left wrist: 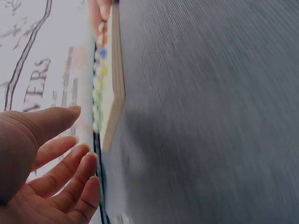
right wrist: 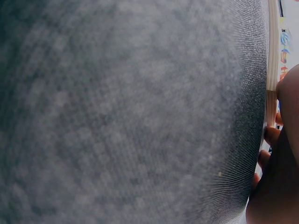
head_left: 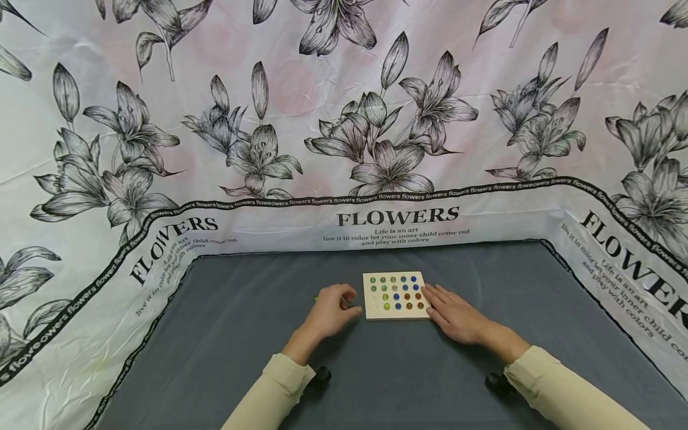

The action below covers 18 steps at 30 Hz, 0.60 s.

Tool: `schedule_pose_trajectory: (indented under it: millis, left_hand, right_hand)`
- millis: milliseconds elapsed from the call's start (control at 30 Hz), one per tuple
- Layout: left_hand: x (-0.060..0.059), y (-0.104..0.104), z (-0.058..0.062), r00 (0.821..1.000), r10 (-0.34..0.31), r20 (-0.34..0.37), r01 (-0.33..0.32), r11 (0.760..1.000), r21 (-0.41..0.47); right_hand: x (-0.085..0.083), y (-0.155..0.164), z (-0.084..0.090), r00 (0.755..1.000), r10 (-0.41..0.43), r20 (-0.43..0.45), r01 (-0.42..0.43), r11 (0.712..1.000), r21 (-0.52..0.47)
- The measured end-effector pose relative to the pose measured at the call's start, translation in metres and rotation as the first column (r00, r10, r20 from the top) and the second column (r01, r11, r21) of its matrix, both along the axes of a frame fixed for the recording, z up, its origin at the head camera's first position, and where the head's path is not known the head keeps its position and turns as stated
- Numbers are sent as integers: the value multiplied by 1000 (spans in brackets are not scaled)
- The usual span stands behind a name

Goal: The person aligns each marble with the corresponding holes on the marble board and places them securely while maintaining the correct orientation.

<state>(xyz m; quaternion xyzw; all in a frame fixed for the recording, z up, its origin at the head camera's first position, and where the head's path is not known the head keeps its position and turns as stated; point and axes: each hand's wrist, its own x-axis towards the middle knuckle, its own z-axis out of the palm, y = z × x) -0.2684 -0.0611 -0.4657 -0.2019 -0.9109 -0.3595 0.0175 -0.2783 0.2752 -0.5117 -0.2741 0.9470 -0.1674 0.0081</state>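
A pale wooden board (head_left: pixel 392 315) lies on the grey surface in the head view, bearing rows of glass marbles in green, yellow, blue and reddish brown. Two bare hollows (head_left: pixel 374 297) show at its lower left. My left hand (head_left: pixel 325 313) is just off the board's left edge, thumb and fingers loosely bent and apart. Nothing sits between them in the left wrist view. Beyond its knuckles, partly hidden, is a green marble (head_left: pixel 316 298). My right hand (head_left: pixel 457 313) rests against the board's right edge with fingers extended, fingertips over the rim beside the marbles.
The dark grey table covering (head_left: pixel 376 382) spreads around the board. A white cloth (head_left: pixel 398 233) printed with flowers and lettering rises at the back and sides. Small black devices (head_left: pixel 322 376) sit under both wrists.
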Motion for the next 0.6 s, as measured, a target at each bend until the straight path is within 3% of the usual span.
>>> schedule_pose_trajectory:
  millis: [267, 600]
  left_hand:
    - [3, -38, -6, 993, 105, -46, -104, 994, 20]
    - [8, -52, -15, 985, 170, -29, -170, 985, 19]
  right_hand:
    - [1, -1, -1, 1000, -1, -7, 1, 1000, -3]
    - [7, -4, -4, 1000, -15, -11, 15, 1000, 3]
